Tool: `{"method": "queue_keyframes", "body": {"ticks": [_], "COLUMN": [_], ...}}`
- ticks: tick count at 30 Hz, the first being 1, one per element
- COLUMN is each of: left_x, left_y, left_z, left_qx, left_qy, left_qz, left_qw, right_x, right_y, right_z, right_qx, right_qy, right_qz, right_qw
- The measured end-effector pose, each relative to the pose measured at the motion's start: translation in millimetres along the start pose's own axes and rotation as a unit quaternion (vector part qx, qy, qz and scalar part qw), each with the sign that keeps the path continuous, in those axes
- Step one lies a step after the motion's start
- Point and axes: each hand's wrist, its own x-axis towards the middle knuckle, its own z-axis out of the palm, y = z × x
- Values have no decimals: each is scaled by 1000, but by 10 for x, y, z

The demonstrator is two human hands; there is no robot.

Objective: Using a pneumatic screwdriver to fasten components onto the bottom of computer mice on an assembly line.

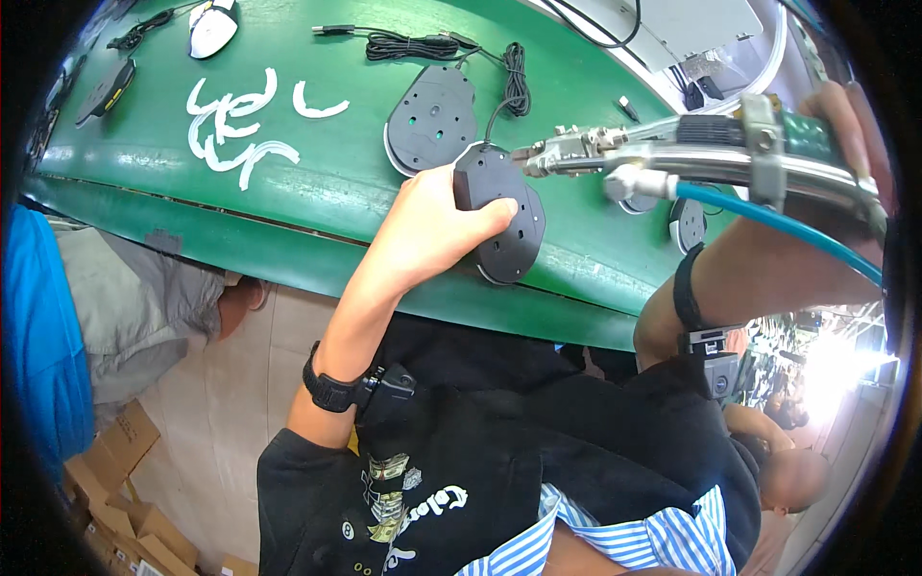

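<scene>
My left hand (432, 228) grips a black computer mouse (511, 240), underside up, with the thumb lying across its base. A cable runs from the mouse's far end. In my right hand (845, 125), at the right, is a powered screwdriver (711, 158) with a metal nose and a blue air hose (778, 228). Its tip points left and is at the far end of the held mouse; whether it touches a screw I cannot tell. Just beyond my left hand another mouse (432, 120) lies bottom up on the green bench (317, 182).
Several white curved strips (230, 130) lie at the left of the bench. Behind them are a white mouse (211, 31) and a dark mouse (106, 93). Coiled cables (413, 46) lie at the back. Another mouse (688, 223) sits under the screwdriver. A person in blue (48, 326) stands left.
</scene>
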Motion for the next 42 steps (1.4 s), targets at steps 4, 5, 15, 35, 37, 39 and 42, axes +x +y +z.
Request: {"method": "queue_keyframes", "body": {"ticks": [4,5,15,35,37,39,42], "left_x": [18,19,-10,357,438,485,519], "left_y": [-45,-39,-18,319,365,409,486], "left_z": [-12,-15,-102,317,463,436,-49], "left_qx": [-4,-6,6,331,476,486,581], "left_qy": [-7,-10,-30,-26,87,119,273], "left_qz": [16,4,-9,86,203,248,277], "left_qw": [1000,1000,999,939,851,829,715], "right_x": [-131,-105,38,120,-70,-174,-187], "right_y": [243,176,55,-897,-1035,-1050,-901], "right_z": [36,33,107,-229,-252,-316,-329], "right_qx": [-349,-348,237,-33,132,73,108], "right_qy": [-33,-33,7,70,129,156,148], "right_qz": [-158,-157,114,-10,-5,1,-8], "right_qw": [923,924,965,997,983,985,983]}}
